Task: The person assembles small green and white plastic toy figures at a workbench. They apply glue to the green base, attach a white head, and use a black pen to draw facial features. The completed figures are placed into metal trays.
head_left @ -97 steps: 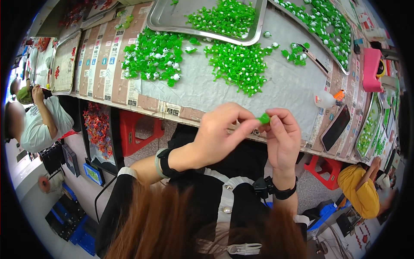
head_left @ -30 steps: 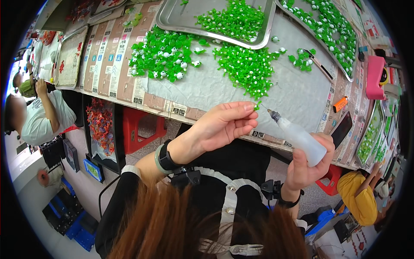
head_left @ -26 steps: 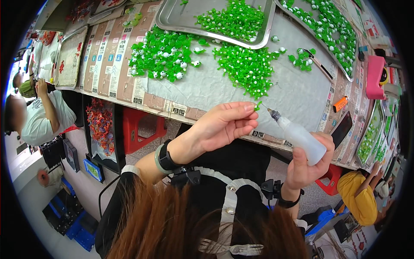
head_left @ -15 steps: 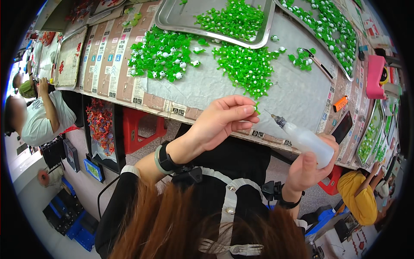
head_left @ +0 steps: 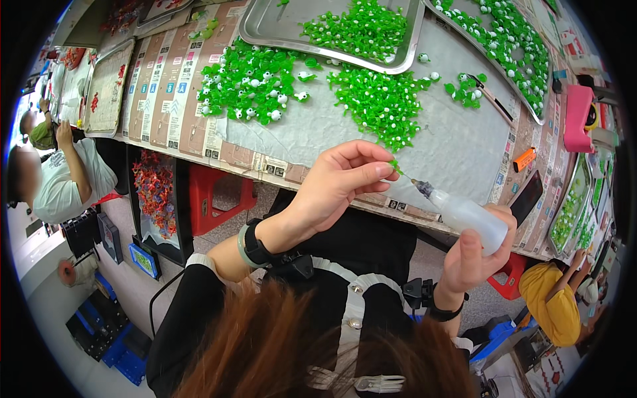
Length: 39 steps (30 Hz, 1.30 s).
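Note:
Between the thumb and forefinger of my left hand (head_left: 355,171) is pinched a small green plastic piece (head_left: 395,164). My right hand (head_left: 479,255) is wrapped round a translucent white squeeze bottle (head_left: 468,215) with a dark collar and a thin needle tip. The bottle tilts to the left, and its needle (head_left: 406,176) reaches the green piece or stops just beside it; I cannot tell if they touch. Just beyond my hands lies a pile of small green pieces with white dots (head_left: 378,103). To its left is a heap of green pieces with white eyeball-like balls (head_left: 252,83).
Metal trays (head_left: 398,66) of green parts stand at the back and right. Tweezers (head_left: 492,99), an orange lighter (head_left: 524,159), a dark phone (head_left: 527,199) and a pink tape dispenser (head_left: 577,119) lie to the right. Other people sit at left and right.
My right hand has moved the bottle slightly left, bringing its needle up to the green piece. My left hand has shifted only a little and still pinches that piece.

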Tool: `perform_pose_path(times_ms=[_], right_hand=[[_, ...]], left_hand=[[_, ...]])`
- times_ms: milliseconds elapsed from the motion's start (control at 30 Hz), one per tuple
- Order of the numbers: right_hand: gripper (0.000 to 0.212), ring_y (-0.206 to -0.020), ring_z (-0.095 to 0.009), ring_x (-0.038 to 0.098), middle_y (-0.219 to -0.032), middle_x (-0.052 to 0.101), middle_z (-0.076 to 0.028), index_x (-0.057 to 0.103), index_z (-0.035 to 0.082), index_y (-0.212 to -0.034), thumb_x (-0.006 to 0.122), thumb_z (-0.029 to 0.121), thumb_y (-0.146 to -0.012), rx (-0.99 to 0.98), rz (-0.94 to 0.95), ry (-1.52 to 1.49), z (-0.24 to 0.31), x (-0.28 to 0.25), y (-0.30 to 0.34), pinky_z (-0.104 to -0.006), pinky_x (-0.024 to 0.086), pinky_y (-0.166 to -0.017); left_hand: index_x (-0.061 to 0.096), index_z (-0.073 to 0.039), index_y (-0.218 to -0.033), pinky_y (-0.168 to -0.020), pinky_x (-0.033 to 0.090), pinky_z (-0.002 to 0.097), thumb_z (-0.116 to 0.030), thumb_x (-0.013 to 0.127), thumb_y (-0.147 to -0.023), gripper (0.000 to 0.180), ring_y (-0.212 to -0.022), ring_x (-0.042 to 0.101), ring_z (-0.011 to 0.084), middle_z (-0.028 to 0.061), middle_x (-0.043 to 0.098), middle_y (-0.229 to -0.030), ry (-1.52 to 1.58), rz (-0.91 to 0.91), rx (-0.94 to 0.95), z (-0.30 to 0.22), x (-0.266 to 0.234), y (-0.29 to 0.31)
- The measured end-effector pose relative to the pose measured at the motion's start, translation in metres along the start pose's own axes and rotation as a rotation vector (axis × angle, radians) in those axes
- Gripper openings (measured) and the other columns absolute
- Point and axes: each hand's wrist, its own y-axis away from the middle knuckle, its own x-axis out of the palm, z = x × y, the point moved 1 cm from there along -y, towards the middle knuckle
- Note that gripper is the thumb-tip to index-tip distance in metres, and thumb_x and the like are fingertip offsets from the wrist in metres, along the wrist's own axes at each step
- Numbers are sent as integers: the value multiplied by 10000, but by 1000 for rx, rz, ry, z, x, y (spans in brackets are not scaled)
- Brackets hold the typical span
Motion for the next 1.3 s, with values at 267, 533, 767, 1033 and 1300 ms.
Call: perform_pose_path(times_ms=[267,533,767,1033,1300], right_hand=[[363,-686,-146,406,-721,439,-56,465,7,-791,663,259,-622,16,-18,-30,2,3,-1,-247,330,-648],[333,-723,-154,419,-742,453,-63,463,1,-819,644,221,-647,46,-82,-159,-5,1,-1,-254,343,-664],[318,-836,-186,518,-942,510,-132,384,-49,-999,539,19,-730,238,-320,-373,-57,-44,-42,-305,427,-689],[435,-807,-167,506,-935,496,-127,336,-50,-1016,610,-7,-682,129,-291,125,-130,-66,-66,-230,386,-714],[121,-676,-198,516,-761,542,-93,552,1,-828,552,61,-722,-135,198,489,-56,-4,-77,-263,412,-594]], left_hand=[[529,-26,-889,-691,454,219,-51,547,-764,129,-797,555,130,48,555,-840,-18,-6,8,0,1,0],[521,-25,-895,-683,457,223,-42,533,-769,128,-804,554,136,53,556,-848,-19,-5,0,1,1,0],[505,-34,-899,-656,465,217,-30,516,-773,127,-810,553,154,69,559,-853,-13,-66,-11,-3,-6,0],[511,-24,-906,-681,456,220,-56,523,-777,133,-806,554,139,57,563,-845,-20,-43,-18,-4,-7,-3],[519,-23,-903,-672,456,212,-71,533,-776,136,-771,554,121,51,563,-826,-5,-46,-50,0,-9,-3]])
